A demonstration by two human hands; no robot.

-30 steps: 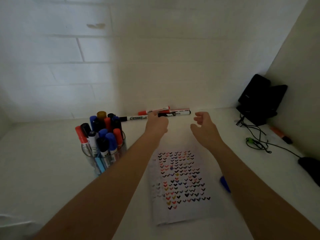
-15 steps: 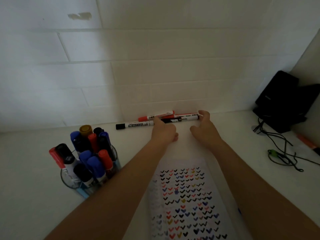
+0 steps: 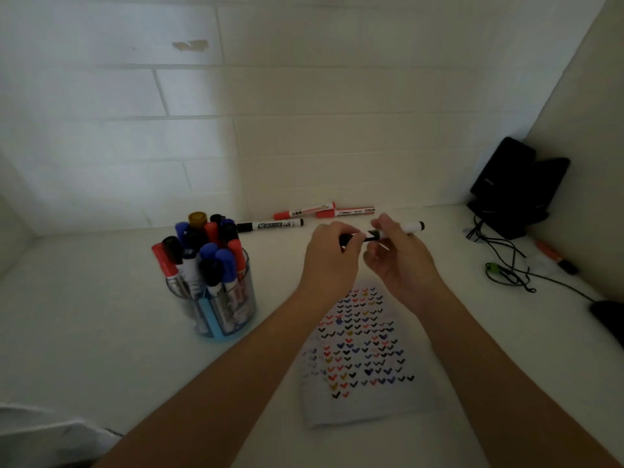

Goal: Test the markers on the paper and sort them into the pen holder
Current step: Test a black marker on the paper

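Both hands hold one black-and-white marker (image 3: 411, 227) level above the far end of the paper (image 3: 364, 352). My left hand (image 3: 332, 255) grips its black cap end; my right hand (image 3: 398, 255) grips the white barrel, whose far end sticks out to the right. The paper is covered with several rows of small coloured check marks. A clear pen holder (image 3: 216, 298) full of several capped markers stands to the left. By the wall lie a black marker (image 3: 270, 226) and two red markers (image 3: 304, 211) (image 3: 346, 212).
A black device (image 3: 513, 187) stands in the right corner with cables (image 3: 506, 261) trailing over the table. An orange marker (image 3: 555, 256) lies by the right wall. A dark object (image 3: 607, 319) sits at the right edge. The white wall runs close behind.
The hands lifted the black-and-white marker from the row by the wall and drew it back over the paper. The camera view shifted back too.
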